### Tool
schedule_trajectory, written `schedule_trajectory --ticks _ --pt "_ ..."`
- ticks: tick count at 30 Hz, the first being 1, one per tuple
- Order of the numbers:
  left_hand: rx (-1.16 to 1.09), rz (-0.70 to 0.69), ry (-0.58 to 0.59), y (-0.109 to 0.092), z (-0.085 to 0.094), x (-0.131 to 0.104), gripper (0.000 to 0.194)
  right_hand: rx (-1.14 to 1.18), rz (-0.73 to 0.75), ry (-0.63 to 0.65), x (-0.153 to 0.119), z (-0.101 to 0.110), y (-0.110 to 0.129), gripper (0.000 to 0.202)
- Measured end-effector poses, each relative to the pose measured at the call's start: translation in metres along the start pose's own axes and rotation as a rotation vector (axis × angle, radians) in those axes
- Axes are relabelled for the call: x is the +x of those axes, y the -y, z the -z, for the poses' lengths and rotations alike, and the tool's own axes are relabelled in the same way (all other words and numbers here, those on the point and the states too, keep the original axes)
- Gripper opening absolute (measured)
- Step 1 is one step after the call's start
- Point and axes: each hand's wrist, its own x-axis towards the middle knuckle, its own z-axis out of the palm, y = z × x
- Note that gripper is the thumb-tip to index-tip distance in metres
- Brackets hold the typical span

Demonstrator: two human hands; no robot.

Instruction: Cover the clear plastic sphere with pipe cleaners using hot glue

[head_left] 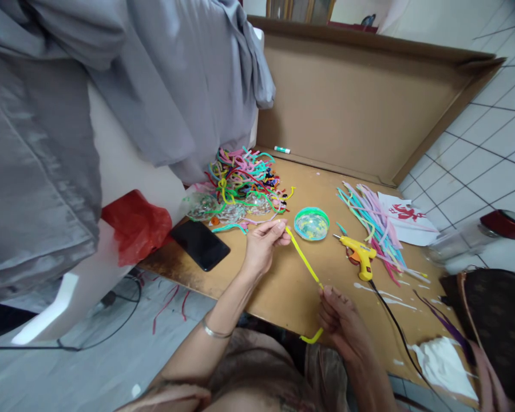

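A yellow pipe cleaner is stretched between my two hands above the front of the table. My left hand pinches its upper end. My right hand is closed around it lower down, and a bent yellow tail hangs below that hand. Just beyond my hands sits a round bowl with a green and turquoise rim. To its right lies a yellow glue gun, its nozzle pointing toward the bowl and its black cord running to the front.
Tangled colourful pipe cleaners are heaped at the back left, near a black phone. Straight pipe cleaners, a glass bottle, a white cloth and a brown bag are on the right. Cardboard stands behind.
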Motion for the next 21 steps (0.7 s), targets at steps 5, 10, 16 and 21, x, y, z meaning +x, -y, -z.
schedule_trajectory --ticks 5,10,16,21 --pt "-0.047 0.022 -0.03 -0.001 0.003 0.001 0.032 0.0 0.024 0.026 -0.003 -0.003 0.0 0.045" --pt "-0.132 0.084 -0.126 -0.005 0.004 0.007 0.02 -0.012 0.077 0.056 -0.009 -0.014 0.008 0.044" --pt "-0.271 0.237 -0.151 -0.011 -0.013 0.03 0.009 -0.015 0.102 0.119 0.008 -0.023 0.025 0.039" --pt "-0.39 0.289 -0.111 -0.016 -0.025 0.055 0.02 -0.036 0.076 0.177 0.018 -0.013 0.044 0.034"
